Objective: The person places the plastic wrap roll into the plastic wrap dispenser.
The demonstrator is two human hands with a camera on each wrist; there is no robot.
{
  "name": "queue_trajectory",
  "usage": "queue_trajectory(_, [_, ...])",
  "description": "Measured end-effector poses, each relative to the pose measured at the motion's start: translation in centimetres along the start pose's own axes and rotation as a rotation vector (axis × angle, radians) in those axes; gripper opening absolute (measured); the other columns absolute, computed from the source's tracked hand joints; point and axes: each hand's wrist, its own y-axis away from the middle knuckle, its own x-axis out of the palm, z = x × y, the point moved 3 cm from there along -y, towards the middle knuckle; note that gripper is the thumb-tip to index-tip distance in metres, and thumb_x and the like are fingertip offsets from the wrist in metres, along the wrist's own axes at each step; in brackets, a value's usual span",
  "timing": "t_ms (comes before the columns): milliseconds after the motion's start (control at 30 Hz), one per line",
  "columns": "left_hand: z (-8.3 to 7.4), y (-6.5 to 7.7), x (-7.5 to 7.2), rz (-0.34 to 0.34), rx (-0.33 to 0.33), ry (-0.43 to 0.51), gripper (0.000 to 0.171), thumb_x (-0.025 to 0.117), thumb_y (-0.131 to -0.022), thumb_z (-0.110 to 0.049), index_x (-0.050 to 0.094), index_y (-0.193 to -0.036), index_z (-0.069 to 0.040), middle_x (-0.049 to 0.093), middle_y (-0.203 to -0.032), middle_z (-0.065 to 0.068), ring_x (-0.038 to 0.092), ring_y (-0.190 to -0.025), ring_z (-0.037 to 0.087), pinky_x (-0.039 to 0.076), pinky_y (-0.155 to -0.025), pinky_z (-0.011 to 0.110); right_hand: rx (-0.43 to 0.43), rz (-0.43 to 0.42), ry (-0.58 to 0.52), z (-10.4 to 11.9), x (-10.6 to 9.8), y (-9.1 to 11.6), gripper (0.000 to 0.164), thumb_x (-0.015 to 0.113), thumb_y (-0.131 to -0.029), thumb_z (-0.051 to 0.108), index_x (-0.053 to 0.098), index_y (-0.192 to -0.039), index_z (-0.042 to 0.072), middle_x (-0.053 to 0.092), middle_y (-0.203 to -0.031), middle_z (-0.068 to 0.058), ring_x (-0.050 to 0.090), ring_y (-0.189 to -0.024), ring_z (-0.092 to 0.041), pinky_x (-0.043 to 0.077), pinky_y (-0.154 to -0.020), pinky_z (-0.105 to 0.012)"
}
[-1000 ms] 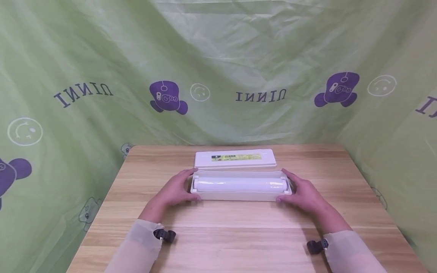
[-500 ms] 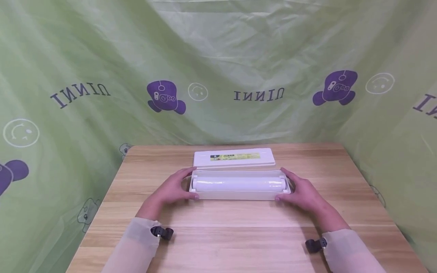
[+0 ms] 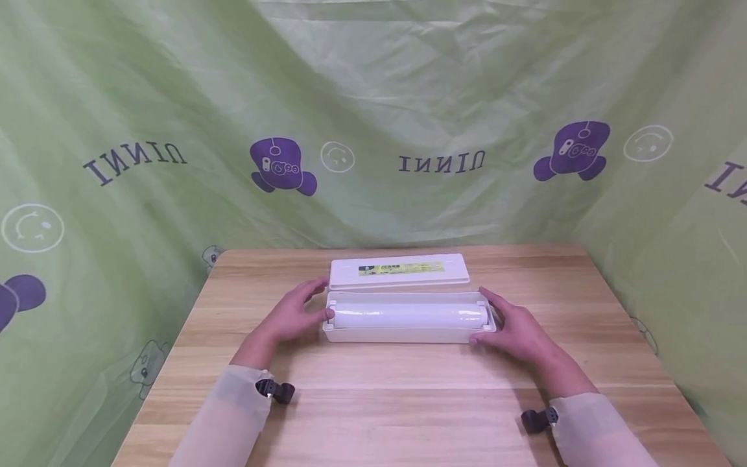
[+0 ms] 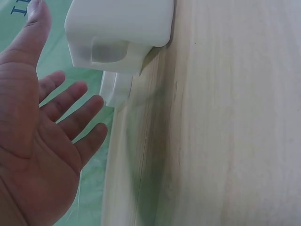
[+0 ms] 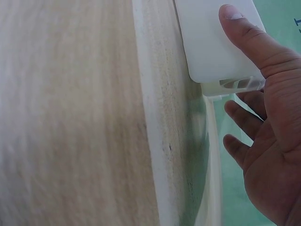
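Observation:
A long white plastic box (image 3: pixel 403 335), lidless on top, lies on the wooden table. Inside it sits a shiny white roll (image 3: pixel 408 316), which looks like cling film. My right hand (image 3: pixel 522 331) grips the box's right end, thumb on the front wall and fingers round behind. In the right wrist view, the thumb of that hand lies flat on the box wall (image 5: pixel 211 42). My left hand (image 3: pixel 294 316) is spread at the left end, its thumb near the end's upper edge. The left wrist view shows that palm (image 4: pixel 42 160) with fingers extended, apart from the box (image 4: pixel 120 23).
Just behind the box lies its white lid (image 3: pixel 403 279), bearing a yellow-green label. The table (image 3: pixel 397 402) stretches in front. A green printed curtain (image 3: pixel 373 130) hangs round the back and sides.
My left hand has come off the front wall of the box, its thumb rising to the upper edge. The right hand keeps its hold, and the box stays in place.

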Motion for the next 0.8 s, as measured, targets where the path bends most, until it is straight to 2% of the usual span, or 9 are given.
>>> queue_trajectory(167, [0.2, -0.5, -0.1, -0.019, -0.001, 0.026, 0.084, 0.073, -0.094, -0.053, 0.039, -0.160, -0.015, 0.049, -0.157, 0.010, 0.045, -0.144, 0.039, 0.035, -0.120, 0.058, 0.000, -0.007, -0.004, -0.2, 0.1, 0.1, 0.125, 0.090, -0.066, 0.065, 0.030, -0.165, 0.017, 0.044, -0.154, -0.031, 0.040, -0.143, -0.051, 0.031, -0.118, -0.065])
queue_trajectory(400, [1.4, -1.0, -0.3, -0.041, -0.008, 0.010, 0.078, 0.067, -0.098, -0.053, 0.040, -0.160, -0.013, 0.049, -0.157, 0.014, 0.047, -0.142, 0.039, 0.035, -0.119, 0.059, 0.011, 0.001, -0.017, -0.1, 0.1, 0.0, 0.123, 0.090, -0.067, 0.063, 0.031, -0.164, 0.017, 0.043, -0.155, -0.030, 0.037, -0.145, -0.050, 0.029, -0.119, -0.066])
queue_trajectory(533, [1.9, -1.3, -0.3, -0.058, -0.016, 0.005, 0.069, 0.062, -0.103, -0.046, 0.041, -0.159, -0.013, 0.049, -0.157, 0.014, 0.047, -0.142, 0.038, 0.035, -0.119, 0.058, 0.025, 0.001, -0.018, -0.1, 0.1, 0.0, 0.123, 0.090, -0.067, 0.063, 0.030, -0.165, 0.018, 0.042, -0.157, -0.030, 0.036, -0.146, -0.051, 0.028, -0.119, -0.066])
queue_trajectory(667, [1.9, -1.6, -0.4, -0.075, -0.033, 0.006, 0.060, 0.056, -0.108, -0.038, 0.041, -0.159, -0.011, 0.050, -0.156, 0.015, 0.047, -0.143, 0.038, 0.035, -0.119, 0.059, 0.031, 0.003, -0.016, -0.1, 0.1, 0.0, 0.124, 0.090, -0.066, 0.064, 0.030, -0.165, 0.020, 0.041, -0.158, -0.029, 0.035, -0.146, -0.050, 0.028, -0.119, -0.066])
queue_trajectory(800, [1.6, -2.0, -0.6, -0.088, -0.053, -0.007, 0.060, 0.052, -0.108, -0.041, 0.041, -0.159, -0.010, 0.050, -0.155, 0.016, 0.046, -0.143, 0.039, 0.035, -0.119, 0.059, 0.028, 0.004, -0.012, 0.0, 0.1, 0.1, 0.123, 0.090, -0.067, 0.063, 0.029, -0.165, 0.020, 0.041, -0.158, -0.029, 0.035, -0.146, -0.050, 0.029, -0.119, -0.066])
